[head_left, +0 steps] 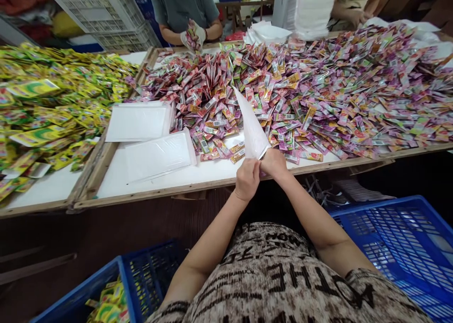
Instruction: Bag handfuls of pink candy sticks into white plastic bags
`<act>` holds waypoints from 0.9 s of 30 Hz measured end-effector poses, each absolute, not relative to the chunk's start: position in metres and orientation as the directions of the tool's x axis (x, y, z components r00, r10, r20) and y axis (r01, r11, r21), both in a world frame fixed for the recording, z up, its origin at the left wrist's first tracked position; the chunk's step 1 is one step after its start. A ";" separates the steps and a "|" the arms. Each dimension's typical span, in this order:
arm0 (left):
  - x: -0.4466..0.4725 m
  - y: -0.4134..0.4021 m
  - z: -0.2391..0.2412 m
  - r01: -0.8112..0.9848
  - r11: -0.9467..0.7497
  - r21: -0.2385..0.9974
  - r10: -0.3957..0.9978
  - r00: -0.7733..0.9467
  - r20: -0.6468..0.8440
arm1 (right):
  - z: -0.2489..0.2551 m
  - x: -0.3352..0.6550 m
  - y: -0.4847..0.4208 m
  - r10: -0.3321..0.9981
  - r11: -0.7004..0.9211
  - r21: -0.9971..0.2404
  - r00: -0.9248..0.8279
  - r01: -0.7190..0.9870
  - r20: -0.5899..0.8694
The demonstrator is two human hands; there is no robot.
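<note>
My left hand (247,178) and my right hand (274,163) are close together at the table's front edge. Both are closed on one end of a white plastic bag (250,127), whose narrow corner points away from me over the packets. Beyond it spreads a big heap of small pink, purple and orange packets (279,78). To the left of my hands lie two stacks of flat white bags, a nearer one (159,155) and a farther one (138,121). My fingertips are partly hidden by the bag and by each other.
Wooden strips (159,194) edge the white table. Yellow-green packets (53,96) fill its left section. Blue crates stand below, one at left (122,285) and one at right (396,238). Across the table, a person's gloved hands (194,37) hold packets. A white stack (307,14) stands behind.
</note>
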State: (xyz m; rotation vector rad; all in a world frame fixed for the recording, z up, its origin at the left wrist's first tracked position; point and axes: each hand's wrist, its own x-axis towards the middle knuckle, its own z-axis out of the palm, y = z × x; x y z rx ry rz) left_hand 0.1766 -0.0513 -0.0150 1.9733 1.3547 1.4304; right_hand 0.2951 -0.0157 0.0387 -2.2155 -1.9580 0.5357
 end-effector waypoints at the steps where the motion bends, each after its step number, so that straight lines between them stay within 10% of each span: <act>1: 0.175 -0.054 -0.014 0.494 -0.466 0.734 0.843 -0.004 0.538 | 0.038 0.295 -0.017 0.979 -0.156 -0.354 0.097 0.922 -0.179; 5: 0.164 -0.053 -0.008 0.435 -0.427 0.793 0.873 -0.029 0.487 | 0.038 0.290 -0.029 0.981 -0.151 -0.422 0.083 0.894 -0.175; 10: 0.172 -0.053 0.007 -0.104 -0.196 0.975 0.977 0.060 0.203 | 0.047 0.291 -0.035 0.983 -0.152 -0.490 0.079 0.858 -0.166; 18: 0.201 -0.064 0.005 -0.688 0.113 0.717 0.987 -0.004 -0.160 | 0.034 0.293 -0.053 0.995 0.094 -0.798 -0.026 0.596 0.098; 22: 0.195 -0.071 0.002 -0.801 0.317 0.508 0.915 0.118 -0.385 | 0.024 0.279 -0.075 0.940 0.264 -0.646 -0.040 0.716 0.340; 27: 0.177 -0.079 0.008 -0.796 0.406 0.448 0.889 0.231 -0.395 | 0.028 0.288 -0.096 0.923 0.385 -0.457 -0.331 0.802 0.197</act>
